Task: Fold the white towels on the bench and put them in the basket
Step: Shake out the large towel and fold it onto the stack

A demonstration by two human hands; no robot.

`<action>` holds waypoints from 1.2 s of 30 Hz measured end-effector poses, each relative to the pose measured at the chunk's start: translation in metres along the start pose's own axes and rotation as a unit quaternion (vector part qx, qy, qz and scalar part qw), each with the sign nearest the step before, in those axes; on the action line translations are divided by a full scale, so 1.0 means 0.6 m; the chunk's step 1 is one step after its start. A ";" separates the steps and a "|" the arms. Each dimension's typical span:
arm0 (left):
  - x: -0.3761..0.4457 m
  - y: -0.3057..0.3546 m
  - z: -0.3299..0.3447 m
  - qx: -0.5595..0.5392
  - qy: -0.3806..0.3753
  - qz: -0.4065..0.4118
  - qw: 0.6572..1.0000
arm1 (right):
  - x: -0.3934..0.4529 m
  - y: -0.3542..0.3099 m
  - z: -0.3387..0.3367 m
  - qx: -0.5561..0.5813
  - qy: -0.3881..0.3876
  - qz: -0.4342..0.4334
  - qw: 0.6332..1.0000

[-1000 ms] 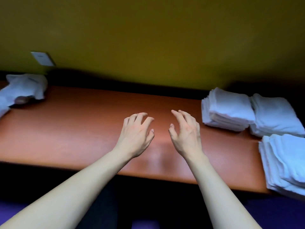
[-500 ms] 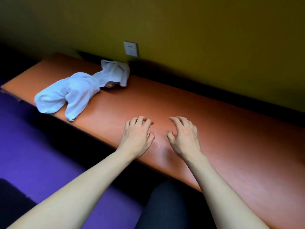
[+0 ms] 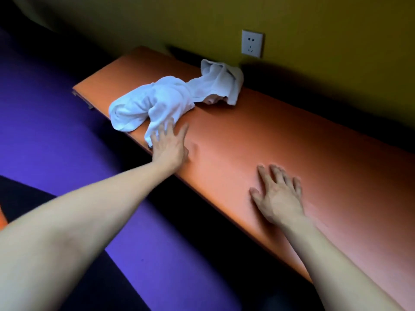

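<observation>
The left grip (image 3: 170, 144), fingers spread wide and straight, reaches to the near edge of the crumpled white towels (image 3: 161, 102) at upper centre of the frame, its fingertips at the cloth. The right grip (image 3: 277, 194) lies flat and open on the orange table (image 3: 292, 140) at lower right, well apart from the towels. A wall socket (image 3: 252, 43) sits above the heap.

Wall (image 3: 224, 16): mustard yellow, rising behind the far long edge of the counter.
Wall socket (image 3: 252, 43): white plate set on the wall, above the counter.
Floor (image 3: 56, 122): purple, below and left of the counter.
Shadow: dark band along the wall's foot.
</observation>
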State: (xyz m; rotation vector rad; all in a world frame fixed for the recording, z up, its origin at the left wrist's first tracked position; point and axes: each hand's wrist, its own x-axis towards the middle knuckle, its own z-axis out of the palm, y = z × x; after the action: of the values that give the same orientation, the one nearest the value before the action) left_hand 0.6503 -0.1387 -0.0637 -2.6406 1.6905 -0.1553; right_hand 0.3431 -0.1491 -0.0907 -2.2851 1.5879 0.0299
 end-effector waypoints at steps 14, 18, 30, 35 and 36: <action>0.045 -0.039 0.046 -0.241 -0.004 -0.082 0.967 | -0.003 0.003 -0.003 0.007 -0.020 -0.001 1.000; -0.034 -0.006 0.028 -0.281 -0.019 -0.033 0.959 | -0.006 0.002 -0.010 0.015 -0.037 0.003 0.999; -0.275 0.197 -0.033 -0.421 -0.101 0.137 0.891 | -0.129 0.046 -0.024 0.207 -0.037 0.009 0.978; -0.324 0.306 -0.059 -0.449 -0.153 0.229 0.850 | -0.173 0.092 -0.060 0.491 0.015 0.153 0.858; -0.332 0.323 -0.063 -0.452 -0.161 0.246 0.842 | -0.182 0.103 -0.070 0.518 0.010 0.178 0.837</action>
State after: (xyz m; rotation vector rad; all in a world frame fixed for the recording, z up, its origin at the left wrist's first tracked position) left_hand 0.3886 -0.0377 -0.0532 -2.2597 2.6381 1.3046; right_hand 0.2390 -0.0821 -0.0448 -1.1402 1.4627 -0.6080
